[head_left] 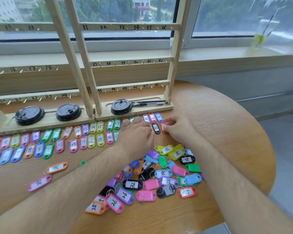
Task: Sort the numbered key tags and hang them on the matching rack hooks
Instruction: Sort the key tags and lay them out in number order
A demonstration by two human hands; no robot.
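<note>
Numbered key tags lie in sorted rows point(85, 137) along the base of two wooden racks, and a mixed pile point(161, 176) sits in front of me. My right hand point(179, 127) pinches a red tag point(163, 127) at the right end of the rows, beside the black tag 22 point(156, 128). My left hand point(137, 132) lies flat on the rows with straight fingers, covering some tags. The right rack point(132, 62) bears hooks numbered 31 to 48; the left rack point(24, 69) shows numbers up to 24.
Three black cup lids point(68, 112) and two pens point(149, 103) lie in the rack base trays. Two loose tags point(57, 168) lie at the left front. The round wooden table point(227, 125) curves away at the right. A drink cup point(259, 40) stands on the windowsill.
</note>
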